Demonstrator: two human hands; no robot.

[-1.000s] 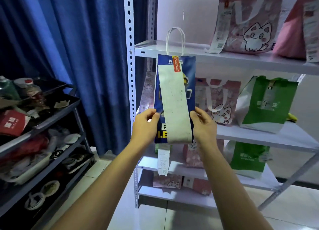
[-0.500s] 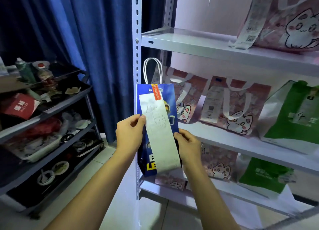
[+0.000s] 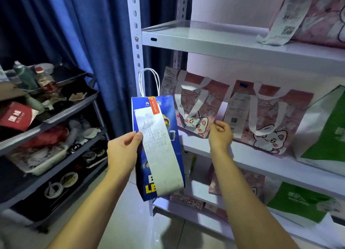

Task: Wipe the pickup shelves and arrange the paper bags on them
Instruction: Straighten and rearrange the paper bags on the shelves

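My left hand [image 3: 124,151] holds a narrow blue paper bag [image 3: 173,142] with white cord handles and a long white receipt down its front, upright in front of the white shelf unit's left post [image 3: 134,43]. My right hand [image 3: 220,136] has left the blue bag and pinches the lower right corner of a pink cat-print bag [image 3: 197,106] on the middle shelf [image 3: 261,162]. A second pink cat bag [image 3: 268,118] and a green and white bag [image 3: 328,129] stand to its right. The left of the upper shelf [image 3: 205,37] is bare.
Another pink cat bag [image 3: 321,15] with a hanging receipt sits on the upper shelf at right. Lower shelves hold more pink bags and a green bag [image 3: 302,200]. A dark cart [image 3: 56,121] with bottles, dishes and clutter stands at left before a blue curtain [image 3: 78,34].
The blue bag has come down from upper-shelf height. My right hand has let go of it and moved right onto the pink cat bag's corner. The view has moved closer to the shelves.
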